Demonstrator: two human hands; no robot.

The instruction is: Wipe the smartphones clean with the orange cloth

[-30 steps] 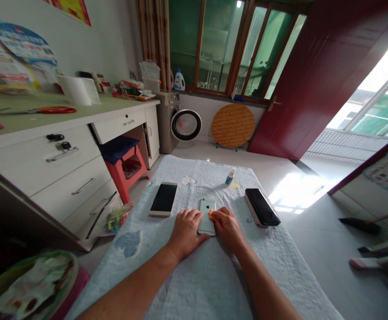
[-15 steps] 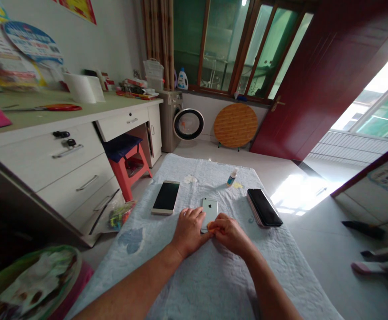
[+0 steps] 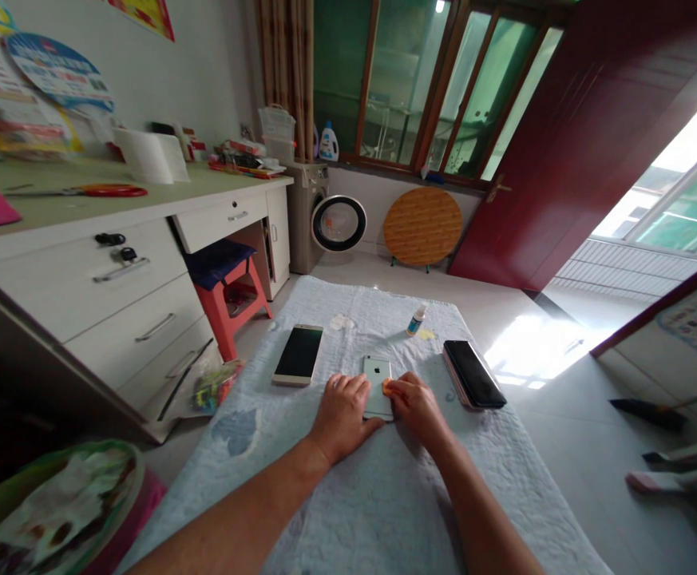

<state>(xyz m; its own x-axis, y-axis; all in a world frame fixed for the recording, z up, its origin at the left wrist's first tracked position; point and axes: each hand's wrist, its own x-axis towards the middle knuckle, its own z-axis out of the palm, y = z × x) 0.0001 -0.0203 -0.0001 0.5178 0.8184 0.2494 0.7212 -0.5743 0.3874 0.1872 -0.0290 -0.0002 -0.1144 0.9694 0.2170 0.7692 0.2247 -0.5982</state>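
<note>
My right grip (image 3: 415, 406) pinches a small orange wad (image 3: 386, 388) at the right edge of the silver phone (image 3: 378, 370) – it lies face down on the cloth-covered tabletop (image 3: 378, 511) – while my left grip (image 3: 341, 411), loosely spread, rests along its left and bottom edges.

Red door (image 3: 521, 152) beside brown-framed window (image 3: 405, 88), sunlit floor (image 3: 519, 347)

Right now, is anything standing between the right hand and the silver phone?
Only the small orange piece, pinched in the right hand at the right side of the silver phone. Nothing else visible intervenes; the left hand is at the phone's left and near edges.
</note>
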